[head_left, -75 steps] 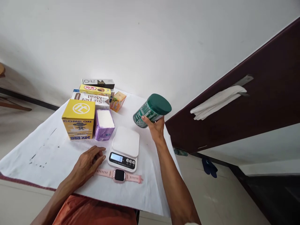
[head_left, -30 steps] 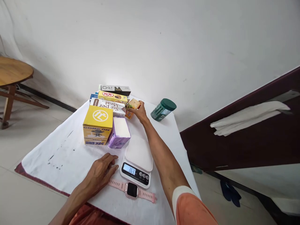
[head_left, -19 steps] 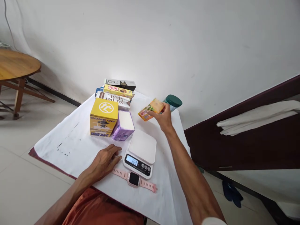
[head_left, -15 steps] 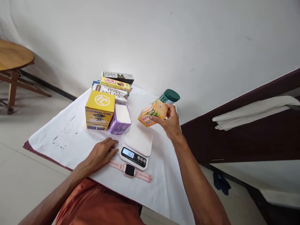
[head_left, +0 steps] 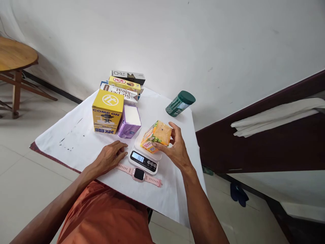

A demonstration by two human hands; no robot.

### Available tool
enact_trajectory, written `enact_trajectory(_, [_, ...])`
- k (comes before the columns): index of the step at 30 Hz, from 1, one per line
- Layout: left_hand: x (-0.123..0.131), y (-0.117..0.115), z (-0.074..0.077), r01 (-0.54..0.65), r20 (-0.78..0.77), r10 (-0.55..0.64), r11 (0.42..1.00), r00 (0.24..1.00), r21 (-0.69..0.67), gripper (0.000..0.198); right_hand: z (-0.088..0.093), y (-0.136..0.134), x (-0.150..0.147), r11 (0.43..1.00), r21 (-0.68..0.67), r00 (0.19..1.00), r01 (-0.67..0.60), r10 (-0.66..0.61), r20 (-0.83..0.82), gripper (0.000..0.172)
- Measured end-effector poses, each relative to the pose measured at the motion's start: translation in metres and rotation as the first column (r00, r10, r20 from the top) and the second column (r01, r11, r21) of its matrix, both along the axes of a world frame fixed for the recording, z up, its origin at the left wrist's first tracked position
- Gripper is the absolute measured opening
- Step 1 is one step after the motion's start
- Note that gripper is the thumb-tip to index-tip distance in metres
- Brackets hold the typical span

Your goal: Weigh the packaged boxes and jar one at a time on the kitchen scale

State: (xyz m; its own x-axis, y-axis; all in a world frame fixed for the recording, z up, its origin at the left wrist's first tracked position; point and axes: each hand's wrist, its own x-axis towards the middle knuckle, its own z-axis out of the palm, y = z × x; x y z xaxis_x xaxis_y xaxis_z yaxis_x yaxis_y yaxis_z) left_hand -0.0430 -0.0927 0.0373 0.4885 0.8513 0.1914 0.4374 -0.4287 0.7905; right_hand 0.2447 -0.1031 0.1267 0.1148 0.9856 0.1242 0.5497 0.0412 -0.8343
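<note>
On the white platform of the kitchen scale (head_left: 159, 157) sits an orange packet (head_left: 156, 135), block-shaped, with green vegetables printed on it. My right hand (head_left: 172, 145) is around it, thumb at the near face and fingers along the right side. The scale's lit display reads 363. My left hand (head_left: 111, 156) lies on the cloth left of the scale, fingers loosely apart and holding nothing. A pink-strapped smartwatch (head_left: 139, 174) lies flat in front of the scale, one strap end near my left hand.
Left of the scale stand a purple-wrapped tissue pack (head_left: 129, 125) and a yellow box (head_left: 108, 112). Behind them are several flat boxes, including a Super Meal box (head_left: 124, 94). A green-lidded canister (head_left: 180, 103) leans tilted at the back right, near the wall.
My right hand has brought the orange packet down and toward me, onto the scale. The green canister, partly hidden before, now shows fully. My left hand stays in place.
</note>
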Motion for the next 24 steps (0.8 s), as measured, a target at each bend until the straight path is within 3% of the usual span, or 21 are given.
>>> enact_trajectory(5, [-0.001,0.000,0.002,0.002,-0.002,-0.002,1.000,1.000,-0.002,0.031,0.002,-0.010,0.010,0.999,-0.036,0.999,0.018,-0.017,0.028,0.129])
enact_trajectory(12, [0.000,-0.001,0.003,-0.008,0.015,0.008,1.000,1.000,0.024,0.029,-0.010,-0.010,0.002,0.997,-0.073,0.998,0.039,-0.035,0.055,0.089])
enact_trajectory(18, [-0.001,-0.002,0.005,-0.014,0.012,0.013,0.999,1.000,0.043,0.028,-0.014,-0.006,-0.003,0.995,-0.080,0.990,0.064,-0.073,-0.124,0.084])
enact_trajectory(21, [-0.001,-0.002,0.005,-0.017,0.015,0.017,0.999,1.000,0.040,0.028,-0.011,0.011,0.008,0.986,-0.009,0.977,0.166,-0.166,-0.135,0.084])
enact_trajectory(24, [-0.001,-0.002,0.004,-0.011,0.010,0.010,0.999,1.000,0.036,0.029,-0.013,0.057,0.026,0.941,0.138,0.951,0.309,-0.306,-0.041,0.083])
